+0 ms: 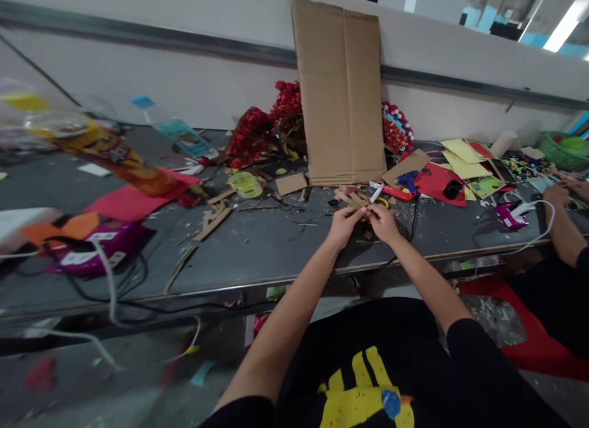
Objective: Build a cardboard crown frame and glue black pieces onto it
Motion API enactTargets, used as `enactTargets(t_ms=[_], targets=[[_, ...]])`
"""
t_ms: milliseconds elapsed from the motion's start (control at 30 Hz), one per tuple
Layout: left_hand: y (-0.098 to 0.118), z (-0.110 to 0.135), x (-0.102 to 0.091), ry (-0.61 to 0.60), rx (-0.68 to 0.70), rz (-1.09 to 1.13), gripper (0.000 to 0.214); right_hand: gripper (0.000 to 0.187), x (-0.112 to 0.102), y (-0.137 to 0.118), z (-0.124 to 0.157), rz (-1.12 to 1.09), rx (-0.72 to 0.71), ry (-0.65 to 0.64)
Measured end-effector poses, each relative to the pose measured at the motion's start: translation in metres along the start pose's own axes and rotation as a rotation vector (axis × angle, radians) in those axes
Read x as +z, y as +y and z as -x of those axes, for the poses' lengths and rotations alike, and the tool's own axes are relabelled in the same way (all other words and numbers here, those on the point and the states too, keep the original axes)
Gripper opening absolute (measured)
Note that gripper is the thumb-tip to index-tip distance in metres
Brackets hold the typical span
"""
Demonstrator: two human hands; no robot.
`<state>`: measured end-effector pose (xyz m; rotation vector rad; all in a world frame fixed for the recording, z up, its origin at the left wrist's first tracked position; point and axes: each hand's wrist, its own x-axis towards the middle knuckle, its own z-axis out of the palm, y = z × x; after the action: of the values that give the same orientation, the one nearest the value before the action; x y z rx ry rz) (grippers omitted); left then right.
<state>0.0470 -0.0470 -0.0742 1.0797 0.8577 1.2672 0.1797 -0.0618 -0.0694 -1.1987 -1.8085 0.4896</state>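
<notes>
Grey worktop [262, 247] against white wall [184, 78]; left hand [344, 226], right hand [383, 224] fingertips close, grip unclear

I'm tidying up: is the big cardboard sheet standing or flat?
Standing; the cardboard sheet rises from the table before the wall.

No lettering, brand or number reads clearly across the cluttered counter [271, 244]. Dark print on a yellow-and-orange bottle [117, 158] dissolves into blur at left, and the label on a blue-capped clear bottle [184, 136] is equally illegible. A yellow graphic with a blue spot marks a black shirt [363, 385], its lettering, if any, indecipherable.
</notes>
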Motion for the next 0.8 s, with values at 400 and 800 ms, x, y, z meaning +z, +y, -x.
enactTargets(t_ms=[400, 800], targets=[[-0.004, -0.0054, -0.0071, 0.053, -0.01, -0.053, 0.047, 0.026, 0.0041, 0.0037, 0.0051, 0.066, 0.001, -0.017], [0.0047, 0.0028, -0.0049, -0.073, -0.131, 0.194, 0.045, 0.029, 0.0028, 0.0013, 0.0066, 0.075, -0.047, -0.034]])
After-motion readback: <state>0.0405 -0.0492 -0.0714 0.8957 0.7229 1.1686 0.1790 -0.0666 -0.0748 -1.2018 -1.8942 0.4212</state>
